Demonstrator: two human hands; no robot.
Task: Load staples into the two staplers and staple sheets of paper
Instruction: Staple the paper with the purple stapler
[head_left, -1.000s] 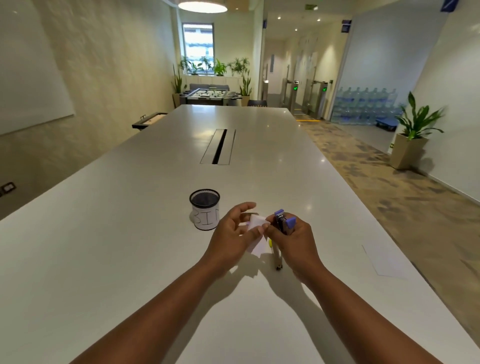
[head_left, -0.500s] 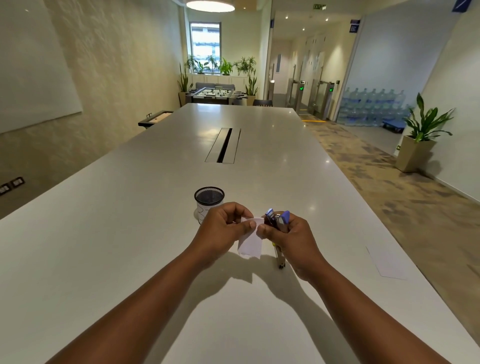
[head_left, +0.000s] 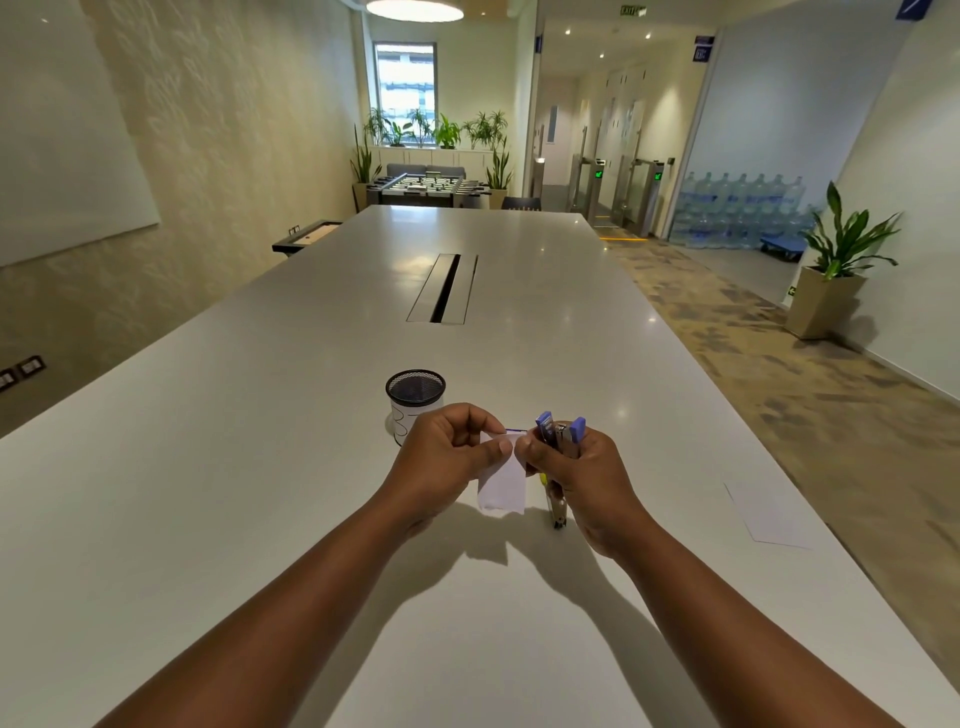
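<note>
My right hand (head_left: 587, 483) grips a small blue and metal stapler (head_left: 560, 435), held above the white table (head_left: 260, 467) with its blue ends pointing up and its metal part reaching down toward the tabletop. My left hand (head_left: 441, 462) pinches the top edge of a small white slip of paper (head_left: 503, 486), which hangs between the two hands right beside the stapler. My right thumb touches the paper's upper corner. A second stapler is not visible.
A black mesh cup (head_left: 414, 402) with a white label stands just behind my left hand. A white sheet of paper (head_left: 766, 514) lies near the table's right edge. A cable slot (head_left: 444, 288) sits in the table's middle. Carpeted floor lies to the right.
Both hands have stayed together over the table. The paper slip now hangs lower and straighter between them, and my left fingers have curled tighter on its top edge.
</note>
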